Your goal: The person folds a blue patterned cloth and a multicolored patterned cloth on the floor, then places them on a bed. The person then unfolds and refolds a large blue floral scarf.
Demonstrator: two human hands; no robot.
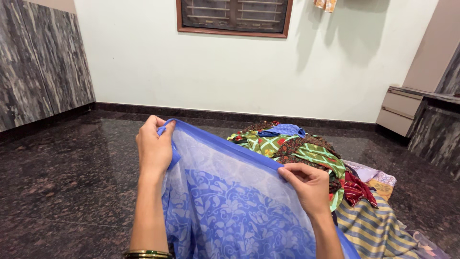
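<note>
Both hands hold a blue patterned cloth (230,201) up over the dark floor (62,182); the left hand (154,148) clutches one corner, the right hand (309,184) pinches the top hem; a clothes pile (306,148) lies just behind.

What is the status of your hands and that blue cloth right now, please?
Left hand and right hand both pinch blue cloth by its top edge. Cloth spread between them. Clothes pile lies behind.

The sheer blue floral-patterned cloth (230,201) hangs between left hand (154,147) and right hand (309,184) — behind it, to the right, a heap of patterned clothes (306,151) on the dark polished stone floor (72,182).
</note>
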